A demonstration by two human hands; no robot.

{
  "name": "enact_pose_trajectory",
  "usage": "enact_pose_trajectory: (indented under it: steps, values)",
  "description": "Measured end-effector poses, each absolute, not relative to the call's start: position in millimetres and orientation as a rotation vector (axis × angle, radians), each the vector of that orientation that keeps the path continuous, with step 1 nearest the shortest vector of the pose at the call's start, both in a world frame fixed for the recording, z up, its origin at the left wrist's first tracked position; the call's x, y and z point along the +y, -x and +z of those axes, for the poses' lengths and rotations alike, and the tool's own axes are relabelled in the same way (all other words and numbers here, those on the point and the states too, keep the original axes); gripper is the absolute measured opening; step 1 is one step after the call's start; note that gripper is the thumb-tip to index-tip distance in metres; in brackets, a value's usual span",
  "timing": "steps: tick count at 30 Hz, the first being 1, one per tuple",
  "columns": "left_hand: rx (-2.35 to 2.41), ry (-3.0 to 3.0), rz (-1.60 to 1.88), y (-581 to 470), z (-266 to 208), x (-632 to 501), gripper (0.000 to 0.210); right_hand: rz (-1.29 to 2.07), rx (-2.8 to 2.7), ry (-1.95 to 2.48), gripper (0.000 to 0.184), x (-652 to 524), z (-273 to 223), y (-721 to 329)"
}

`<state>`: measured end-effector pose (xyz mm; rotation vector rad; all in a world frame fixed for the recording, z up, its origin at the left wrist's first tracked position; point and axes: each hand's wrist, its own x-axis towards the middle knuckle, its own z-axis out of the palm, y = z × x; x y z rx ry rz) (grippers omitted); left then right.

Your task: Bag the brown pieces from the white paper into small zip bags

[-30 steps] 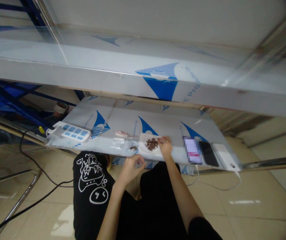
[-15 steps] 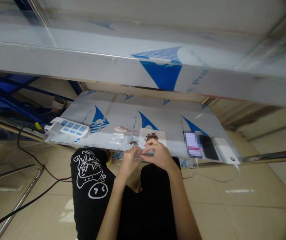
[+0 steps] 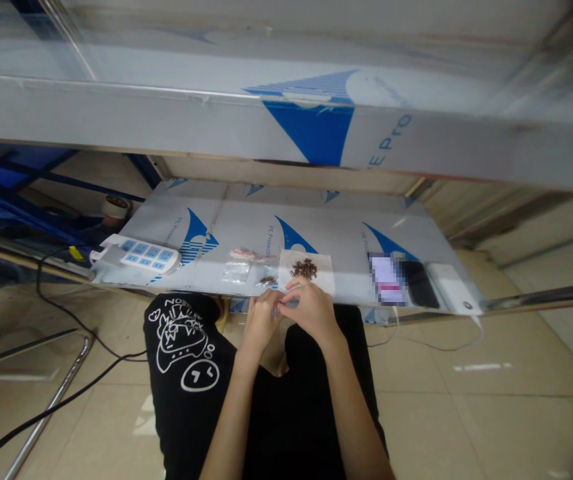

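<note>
My left hand [image 3: 261, 319] is closed in front of the shelf edge, over my lap, on what looks like a small clear plastic bag [image 3: 277, 313], mostly covered by the fingers. Against it my right hand [image 3: 312, 310] pinches thumb and forefinger together; whatever is between those fingertips is too small to tell. Just beyond the fingers, a pile of small brown pieces [image 3: 305, 269] lies on a square of white paper [image 3: 323, 267]. Left of the paper is a clear bag with a few dark pieces [image 3: 267, 281], beside another clear bag [image 3: 237, 271] that looks flat.
A white power strip [image 3: 150, 255] lies at the shelf's left end. On the right are a phone with a lit screen [image 3: 387, 279], a black phone [image 3: 419, 283] and a white device [image 3: 449, 287] with cables hanging down. A wide upper ledge [image 3: 166, 123] overhangs the shelf [image 3: 226, 220].
Both hands remain together in front of the paper. My right fingers have drawn in closer to the left hand, and less of the clear plastic shows. The view has shifted slightly.
</note>
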<state>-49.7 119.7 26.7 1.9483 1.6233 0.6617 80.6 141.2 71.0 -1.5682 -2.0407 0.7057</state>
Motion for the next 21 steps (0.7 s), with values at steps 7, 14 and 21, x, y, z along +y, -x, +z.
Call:
enact_pose_trajectory:
  steps: [7, 14, 21]
  values:
    - [1.592, -1.882, 0.792, 47.5, 23.3, 118.1, 0.014, 0.964, -2.002, 1.410, 0.009, 135.9, 73.1, -86.8]
    - [1.337, -1.403, 1.275, 42.4, 34.7, 120.6, 0.023, 1.140, -1.619, 1.335, 0.043, 139.3, 73.6, -115.3]
    - [1.172, -1.229, 1.283, 29.9, 64.1, 114.8, 0.027, 1.358, -1.600, 1.123, 0.021, 129.8, 76.5, -107.0]
